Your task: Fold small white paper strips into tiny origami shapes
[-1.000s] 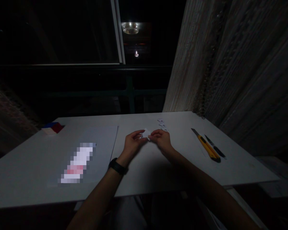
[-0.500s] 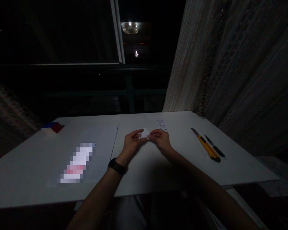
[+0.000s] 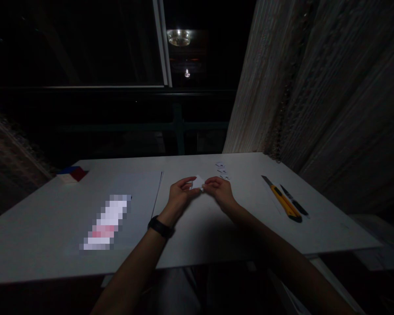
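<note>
L hand (image 3: 180,193) & R hand (image 3: 220,190) pinch small white paper (image 3: 198,182) btwn fingertips, prob. unfinished; small pieces (image 3: 222,171) lie just beyond grip, slightly right, seemingly done; cutter (image 3: 283,200) farther right, unused.

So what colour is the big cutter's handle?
The handle is yellow with a black end; head view.

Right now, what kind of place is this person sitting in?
Probably a room at home, maybe at night. A white table stands by what looks like a dark window, and a long curtain hangs at the right.
</note>
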The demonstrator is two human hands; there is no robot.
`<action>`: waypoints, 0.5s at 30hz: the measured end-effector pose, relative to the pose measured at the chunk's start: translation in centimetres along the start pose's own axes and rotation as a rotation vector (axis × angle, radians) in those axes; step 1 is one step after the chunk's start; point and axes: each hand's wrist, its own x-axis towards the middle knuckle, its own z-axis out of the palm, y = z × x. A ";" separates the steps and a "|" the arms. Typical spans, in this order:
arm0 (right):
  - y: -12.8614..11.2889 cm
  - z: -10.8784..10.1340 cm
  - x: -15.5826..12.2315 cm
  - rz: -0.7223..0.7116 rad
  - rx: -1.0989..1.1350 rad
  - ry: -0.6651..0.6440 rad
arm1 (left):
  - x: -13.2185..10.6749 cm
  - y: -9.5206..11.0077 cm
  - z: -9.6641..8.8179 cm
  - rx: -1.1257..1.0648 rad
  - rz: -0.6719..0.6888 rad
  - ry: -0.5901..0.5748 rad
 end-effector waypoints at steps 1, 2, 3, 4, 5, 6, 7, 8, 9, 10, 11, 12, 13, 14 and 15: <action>0.0 0.0 0.0 0.001 0.007 -0.003 | 0.0 0.0 0.0 -0.003 -0.001 -0.005; 0.0 0.0 0.0 0.001 0.014 -0.004 | 0.0 0.0 0.0 -0.007 -0.003 -0.009; 0.0 0.0 0.0 -0.002 0.020 -0.003 | -0.1 0.0 0.0 -0.009 -0.003 -0.013; 0.0 0.0 0.0 -0.009 0.022 -0.003 | -0.1 0.0 0.0 -0.010 -0.002 -0.016; 0.0 0.0 0.0 -0.017 0.016 -0.002 | -0.1 0.0 -0.1 -0.007 -0.002 -0.012; -0.1 0.0 0.0 -0.027 -0.001 -0.004 | -0.1 -0.1 -0.1 -0.001 -0.002 -0.004; -0.2 -0.1 0.0 -0.038 -0.027 -0.009 | -0.1 -0.1 -0.1 0.003 -0.002 0.003; -0.4 -0.1 0.0 -0.047 -0.058 -0.020 | -0.1 -0.1 -0.1 0.007 -0.001 0.009; -0.5 -0.2 0.0 -0.054 -0.087 -0.036 | 0.0 0.0 -0.2 0.008 0.001 0.011; -0.6 -0.2 0.0 -0.058 -0.110 -0.054 | 0.0 0.0 -0.2 0.008 0.006 0.009; -0.7 -0.3 0.0 -0.060 -0.127 -0.067 | 0.1 0.0 -0.2 0.012 0.012 0.002; -0.7 -0.3 0.1 -0.061 -0.142 -0.073 | 0.1 0.1 -0.2 0.025 0.022 -0.006; -0.7 -0.4 0.1 -0.064 -0.159 -0.071 | 0.1 0.1 -0.2 0.051 0.038 -0.011; -0.7 -0.4 0.1 -0.070 -0.176 -0.064 | 0.2 0.2 -0.2 0.087 0.060 -0.013; -0.6 -0.4 0.1 -0.080 -0.197 -0.058 | 0.2 0.2 -0.2 0.129 0.086 -0.016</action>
